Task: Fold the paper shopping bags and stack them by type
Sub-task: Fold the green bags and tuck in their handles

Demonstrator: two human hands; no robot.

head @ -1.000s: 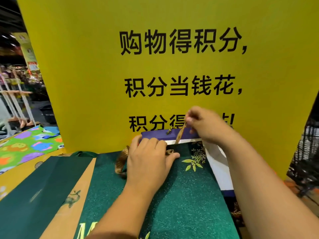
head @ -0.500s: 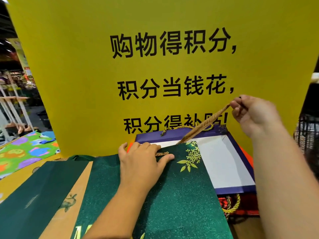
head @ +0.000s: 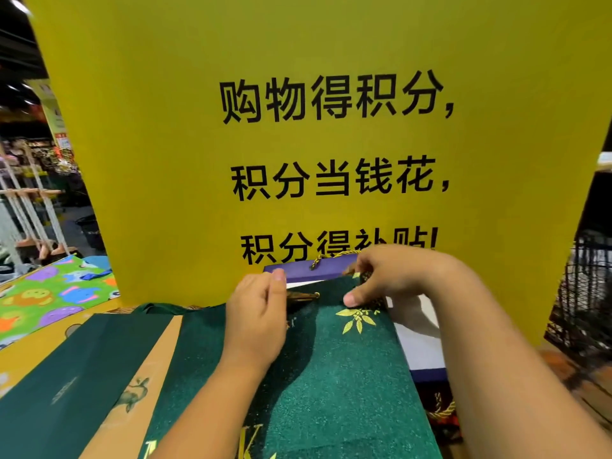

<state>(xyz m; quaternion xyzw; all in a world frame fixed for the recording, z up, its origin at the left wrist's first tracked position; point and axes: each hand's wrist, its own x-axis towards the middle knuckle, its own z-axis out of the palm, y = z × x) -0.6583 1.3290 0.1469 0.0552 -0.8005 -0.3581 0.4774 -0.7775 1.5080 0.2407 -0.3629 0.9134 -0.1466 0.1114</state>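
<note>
Green bag (head: 331,376), flat; right hand (head: 390,279) pinches its top edge; left hand (head: 256,313) covers rope handle (head: 303,296), grip indiscernible; risk: an untucked handle likely bulges the fold, stack slides.

You have a wooden table (head: 592,389) before you. Overlapping flat on it lie a dark green bag (head: 66,376), a tan bag (head: 139,385), a glittery green bag (head: 337,392) and a purple-and-white bag (head: 420,352).

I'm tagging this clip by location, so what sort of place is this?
Probably a shop or supermarket counter: a big yellow sign about earning points for shopping, stocked displays behind on the left, and black wire mesh on the right.
</note>
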